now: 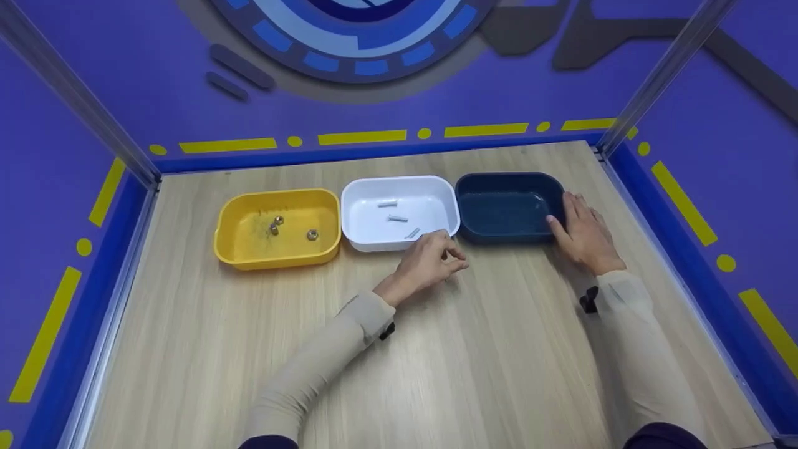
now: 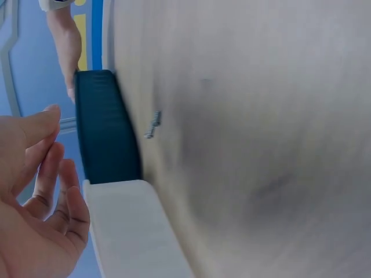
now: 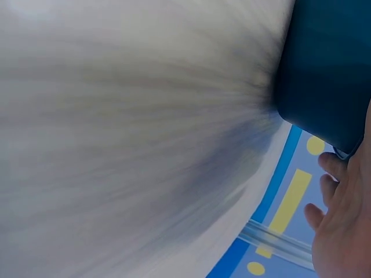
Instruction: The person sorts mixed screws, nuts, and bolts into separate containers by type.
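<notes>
My left hand (image 1: pixel 430 262) hovers in front of the white bin (image 1: pixel 355 240), fingers loosely bent and thumb close to the index finger. Nothing shows between those fingertips. A small metal screw (image 2: pixel 153 124) appears below the fingers, in front of the dark bin, in the left wrist view. Several screws lie in the white bin, among them one screw (image 1: pixel 397 218) near its middle. On the right, my right hand (image 1: pixel 586 237) rests against the end of the dark bin (image 1: pixel 508 238), thumb at its front corner and fingers along its side.
A yellow bin (image 1: pixel 280 259) stands at the left of the row, holding 3 metal nuts, one nut (image 1: pixel 312 235) lying apart. All the bins stand side by side on a wooden table (image 1: pixel 486 362). Blue-purple panels (image 1: pixel 399 112) enclose its back and sides.
</notes>
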